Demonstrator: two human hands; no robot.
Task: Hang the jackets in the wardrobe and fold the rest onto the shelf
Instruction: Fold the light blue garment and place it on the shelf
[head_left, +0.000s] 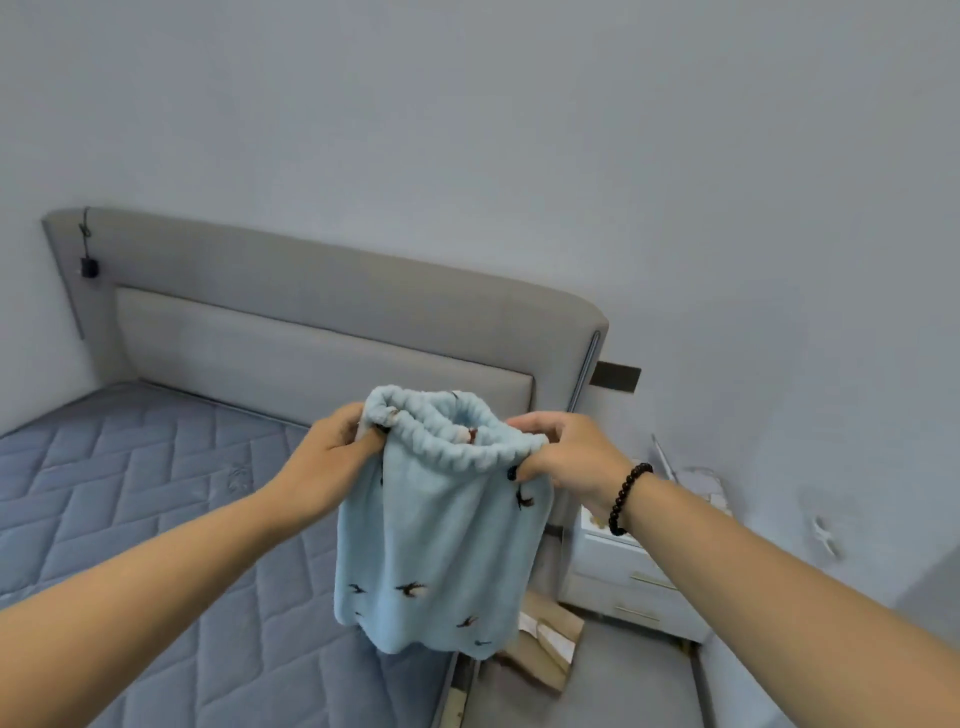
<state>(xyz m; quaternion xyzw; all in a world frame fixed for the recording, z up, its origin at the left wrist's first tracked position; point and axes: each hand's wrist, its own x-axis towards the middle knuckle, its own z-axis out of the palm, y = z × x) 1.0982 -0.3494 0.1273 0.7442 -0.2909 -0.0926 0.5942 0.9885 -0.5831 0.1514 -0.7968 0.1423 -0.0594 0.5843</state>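
A light blue fleece garment (436, 545) with small dark bird prints hangs in the air in front of me, above the bed's right edge. Its gathered, ribbed waistband is at the top and stands open. My left hand (324, 462) grips the waistband's left side. My right hand (569, 457), with a dark bead bracelet on its wrist, pinches the right side. The cloth hangs straight down between both hands. No wardrobe, shelf or jacket is in view.
A bed with a blue quilted mattress (156, 519) and a grey padded headboard (322, 332) fills the left. A white bedside cabinet (623, 582) stands at the right against the wall. Flattened cardboard (545, 639) lies on the floor beside the bed.
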